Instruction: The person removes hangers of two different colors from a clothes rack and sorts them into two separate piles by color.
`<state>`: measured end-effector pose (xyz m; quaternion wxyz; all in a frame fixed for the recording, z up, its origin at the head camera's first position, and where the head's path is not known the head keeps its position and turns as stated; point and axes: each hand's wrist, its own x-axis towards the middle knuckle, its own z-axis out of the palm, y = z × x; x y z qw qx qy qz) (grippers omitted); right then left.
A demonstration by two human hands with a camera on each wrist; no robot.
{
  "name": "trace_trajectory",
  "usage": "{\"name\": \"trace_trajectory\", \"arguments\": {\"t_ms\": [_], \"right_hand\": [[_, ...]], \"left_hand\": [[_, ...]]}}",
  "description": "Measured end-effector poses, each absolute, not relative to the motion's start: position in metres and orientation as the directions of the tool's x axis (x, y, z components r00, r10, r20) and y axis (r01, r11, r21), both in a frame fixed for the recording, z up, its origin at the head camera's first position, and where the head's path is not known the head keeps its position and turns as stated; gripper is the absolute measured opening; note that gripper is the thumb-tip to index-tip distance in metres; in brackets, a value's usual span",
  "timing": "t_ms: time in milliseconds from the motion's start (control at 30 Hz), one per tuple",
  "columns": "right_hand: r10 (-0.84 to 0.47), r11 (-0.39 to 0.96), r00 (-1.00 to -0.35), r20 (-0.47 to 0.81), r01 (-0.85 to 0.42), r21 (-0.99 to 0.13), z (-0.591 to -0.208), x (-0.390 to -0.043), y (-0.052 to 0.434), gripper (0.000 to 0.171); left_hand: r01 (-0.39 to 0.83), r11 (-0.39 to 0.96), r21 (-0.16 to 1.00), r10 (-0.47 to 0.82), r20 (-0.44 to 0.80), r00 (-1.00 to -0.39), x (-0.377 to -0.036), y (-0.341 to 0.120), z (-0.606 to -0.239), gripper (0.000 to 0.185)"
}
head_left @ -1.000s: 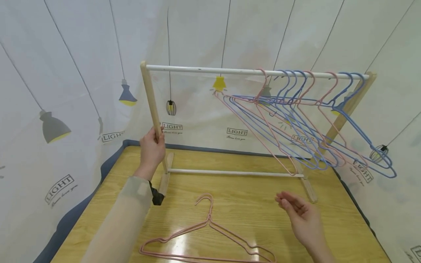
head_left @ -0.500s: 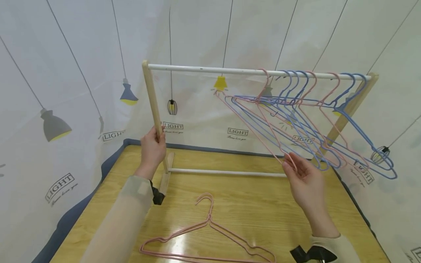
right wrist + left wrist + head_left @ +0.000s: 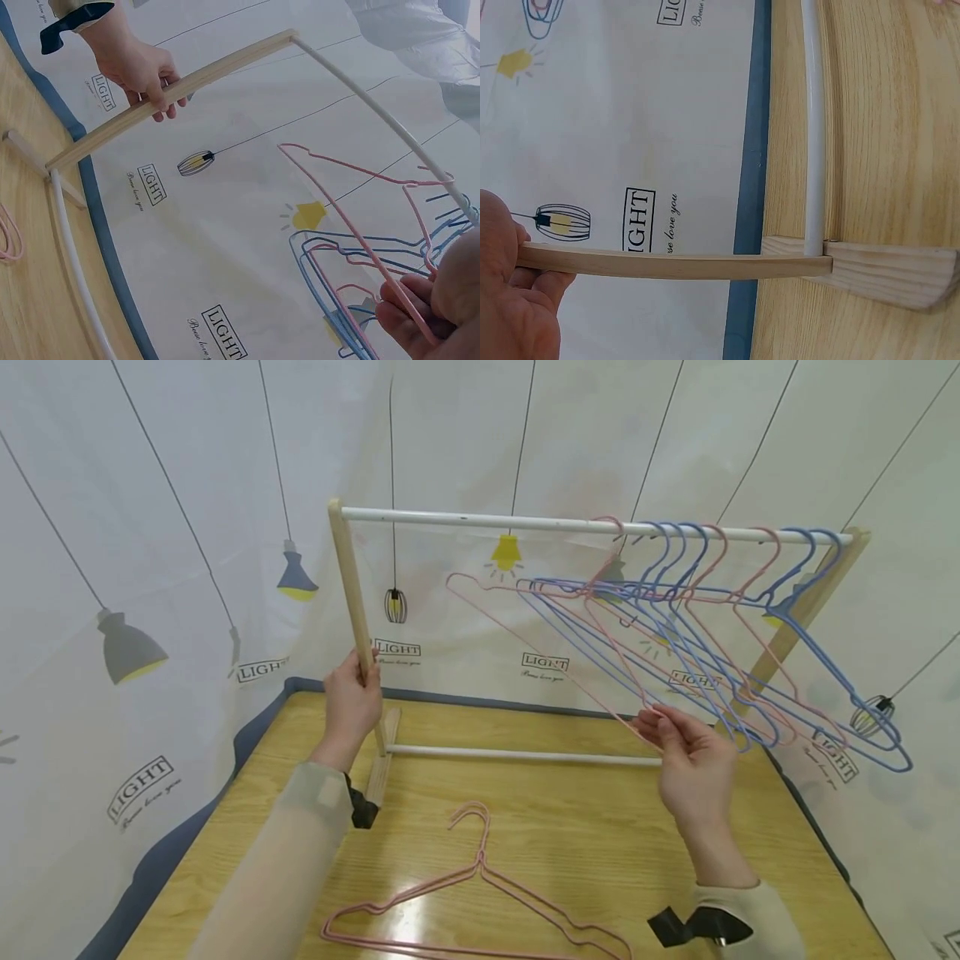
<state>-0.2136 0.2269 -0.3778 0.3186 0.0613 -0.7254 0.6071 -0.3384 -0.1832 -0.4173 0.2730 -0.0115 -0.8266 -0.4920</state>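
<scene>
A small wooden clothes rack with a white top rail point(image 3: 525, 522) stands on a wooden table point(image 3: 585, 835). My left hand point(image 3: 351, 697) grips the rack's left wooden post point(image 3: 351, 585), seen close in the left wrist view as post point(image 3: 667, 264) under my hand point(image 3: 514, 300). Several pink and blue wire hangers point(image 3: 697, 602) hang bunched at the rail's right end. My right hand point(image 3: 686, 760) pinches the lower bar of the leftmost pink hanger point(image 3: 525, 618), swung out to the left; the right wrist view shows that hanger point(image 3: 360, 225) between my fingers point(image 3: 416, 311).
Another pink hanger point(image 3: 480, 893) lies flat on the table near the front edge. The rack's lower white rail point(image 3: 517, 753) runs between its wooden feet. A white curtain printed with lamps point(image 3: 150, 568) surrounds the table closely on three sides.
My right hand rose from above the table to the hanging hangers and took hold of the leftmost pink one, swinging it out leftward. My left hand stayed on the post.
</scene>
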Motion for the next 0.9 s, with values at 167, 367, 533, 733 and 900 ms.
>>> {"name": "trace_trajectory", "arguments": {"t_ms": [167,367,533,733,900], "right_hand": [[0.343,0.208,-0.741,0.578,-0.540,-0.816,-0.369,-0.214,0.229,0.022],[0.322,0.255,-0.699,0.638,-0.585,-0.770,-0.350,-0.205,0.235,0.022],[0.295,0.316,-0.693,0.658,-0.579,-0.751,-0.339,-0.191,0.242,0.023],[0.280,0.250,-0.719,0.637,-0.586,-0.771,-0.331,-0.176,0.250,0.022],[0.254,0.177,-0.753,0.606,-0.580,-0.795,-0.330,-0.165,0.256,0.021]], "left_hand": [[0.283,0.521,0.805,-0.248,0.460,-0.853,-0.339,-0.183,-0.417,0.030],[0.278,0.524,0.805,-0.259,0.461,-0.849,-0.340,-0.182,-0.416,0.030],[0.277,0.530,0.801,-0.262,0.465,-0.846,-0.340,-0.183,-0.418,0.030],[0.278,0.526,0.804,-0.261,0.464,-0.847,-0.340,-0.183,-0.417,0.030],[0.273,0.521,0.809,-0.269,0.459,-0.847,-0.341,-0.182,-0.416,0.030]]}}
